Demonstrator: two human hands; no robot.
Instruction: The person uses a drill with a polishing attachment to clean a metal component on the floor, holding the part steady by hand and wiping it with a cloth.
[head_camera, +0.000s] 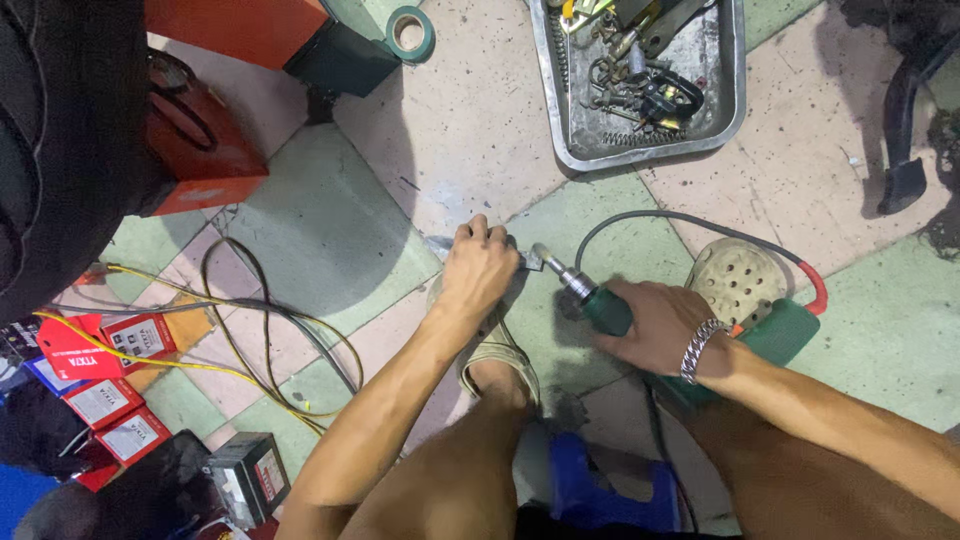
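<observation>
The left hand (478, 268) is closed over a small metal piece (440, 243), pinning it flat to the tiled floor (330, 220) just ahead of a sandalled foot (497, 350). Only the piece's pointed end shows past the knuckles, so its full shape cannot be told. The right hand (648, 325) is wrapped tight around the neck of a green drill (700, 325), whose chuck and bit (548, 260) point at the piece and sit just beside the left fingertips.

The main risk, as I judge it, is that closeness. If the bit skates off the metal or grabs it, the piece may spin or jump under the fingers, and the tip could run into the left hand. Hand pressure alone holds the work; nothing clamps it.

The foot lies right behind the piece, so a slip backward could catch the toes. The drill's cord (680, 222) loops over the floor behind the tool and passes by the other sandal (735, 280); a tug there could jerk the drill off line.

A metal tray (725, 110) of small parts, a roll of tape (410, 32) and loose yellow and black wires (250, 330) lie well apart from the work.
</observation>
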